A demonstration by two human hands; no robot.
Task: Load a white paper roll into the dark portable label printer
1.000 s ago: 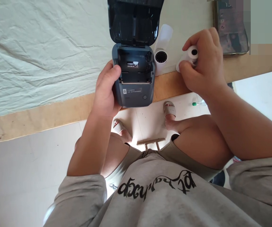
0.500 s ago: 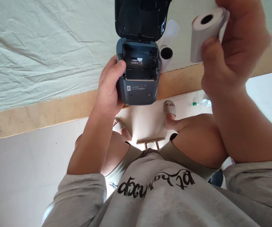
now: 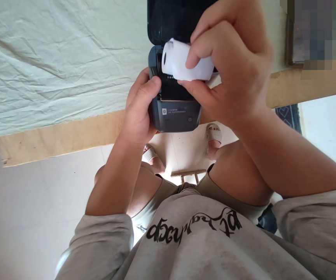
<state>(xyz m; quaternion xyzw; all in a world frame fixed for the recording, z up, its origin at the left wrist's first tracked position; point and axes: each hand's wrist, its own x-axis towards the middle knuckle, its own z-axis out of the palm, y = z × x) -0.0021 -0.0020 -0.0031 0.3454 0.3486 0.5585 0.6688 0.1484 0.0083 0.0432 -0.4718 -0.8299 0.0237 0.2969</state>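
Note:
A dark blue-grey label printer with a power button and a Bluetooth mark is in my left hand, thumb along its side. Its black lid stands raised, baring the roll compartment. Between the thumb and fingers of my right hand is a white paper roll, lying sideways over the open compartment, its hollow core facing left. Whether the roll touches the compartment floor, I cannot tell. My right hand covers the spot where a second roll stood beside the printer.
A pale green wrinkled cloth covers the table, whose wooden edge runs below the printer. Under it are my sandalled feet and a wooden stool rail. A dark patterned item shows at right.
My right hand has carried the paper roll leftward from the upper right to the printer's compartment, turning it sideways. The printer in my left hand appears slightly further right.

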